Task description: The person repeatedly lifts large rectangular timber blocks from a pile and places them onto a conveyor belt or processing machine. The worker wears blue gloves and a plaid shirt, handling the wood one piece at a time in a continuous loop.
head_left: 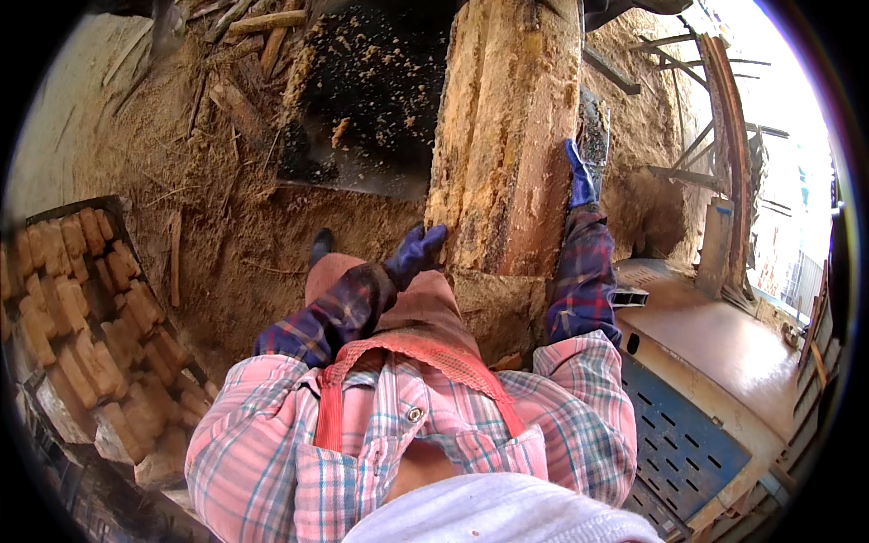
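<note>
Blue-gloved fingers first: the left hand point(414, 253) lies flat, fingers spread and loosely curled, pressed against the near left edge of the big timber slab point(507, 136), steadying rather than gripping. Over on the right side, the right hand point(579, 176) reaches farther up, fingers extended along the slab's right edge; how firmly they close round it cannot be told, since the edge hides the fingertips.

The slab sits dead ahead of the person, its long axis running near to far, straight away from the body. It's rough and pale, crusted with sawdust, and its near end rests on a blocky support point(493, 308) just past the person's waist. Both hands touch it; the left is at the near end, the right has gone deeper along its length.

Widening out: both forearms wear dark plaid sleeve covers point(584, 271) over a pink checked shirt. A dark boot point(321, 242) shows below, left of the slab. Sawdust point(226, 208) blankets the ground to the left, with scrap sticks at the far left. A crate of short cut blocks point(90, 308) fills the near left. On the right there's a machine table point(724, 335) with a blue perforated panel point(679, 443) on its near side, close against the right elbow.
</note>
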`<state>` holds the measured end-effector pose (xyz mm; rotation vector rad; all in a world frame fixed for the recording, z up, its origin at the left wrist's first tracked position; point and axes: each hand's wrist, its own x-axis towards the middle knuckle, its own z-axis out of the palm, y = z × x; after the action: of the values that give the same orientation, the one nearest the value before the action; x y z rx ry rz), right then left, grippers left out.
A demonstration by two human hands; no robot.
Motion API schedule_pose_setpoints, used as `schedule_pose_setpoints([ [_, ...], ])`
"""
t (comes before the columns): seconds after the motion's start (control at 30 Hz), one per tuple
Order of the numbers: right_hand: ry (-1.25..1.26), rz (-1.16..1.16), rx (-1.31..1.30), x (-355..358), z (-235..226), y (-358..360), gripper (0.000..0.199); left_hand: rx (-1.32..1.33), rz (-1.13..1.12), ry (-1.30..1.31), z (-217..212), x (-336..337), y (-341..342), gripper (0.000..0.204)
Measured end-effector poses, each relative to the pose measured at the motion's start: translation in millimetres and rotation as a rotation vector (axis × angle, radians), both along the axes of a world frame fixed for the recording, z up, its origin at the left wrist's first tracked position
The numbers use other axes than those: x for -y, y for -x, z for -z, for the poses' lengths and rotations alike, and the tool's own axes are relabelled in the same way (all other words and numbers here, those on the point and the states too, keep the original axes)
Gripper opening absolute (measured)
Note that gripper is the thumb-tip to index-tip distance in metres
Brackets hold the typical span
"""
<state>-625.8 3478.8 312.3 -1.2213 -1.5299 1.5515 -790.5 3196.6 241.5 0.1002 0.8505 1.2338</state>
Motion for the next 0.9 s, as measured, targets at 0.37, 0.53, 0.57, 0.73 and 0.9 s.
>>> schedule_pose_setpoints([
  [0.37,0.3,0.039,-0.159,131.8,10.5,166.6,0.082,-0.733,0.301,-0.091,-7.7,112.6,246.2,0.065],
  [0.53,0.527,0.167,-0.43,187.4,24.5,195.1,0.081,-1.596,0.638,-0.066,-77.3,96.9,284.2,0.074],
  [0.57,0.565,0.134,-0.511,190.7,26.5,187.7,0.08,-1.694,0.761,0.024,-81.7,93.4,273.5,0.074],
  [0.73,0.469,-0.075,-0.367,212.9,-2.2,167.8,0.049,-1.786,0.711,-0.064,-77.5,105.7,245.7,0.072],
  [0.9,0.293,-0.008,-0.216,235.0,13.8,81.9,0.042,-1.4,0.509,-0.327,-31.9,154.0,161.9,0.065],
])
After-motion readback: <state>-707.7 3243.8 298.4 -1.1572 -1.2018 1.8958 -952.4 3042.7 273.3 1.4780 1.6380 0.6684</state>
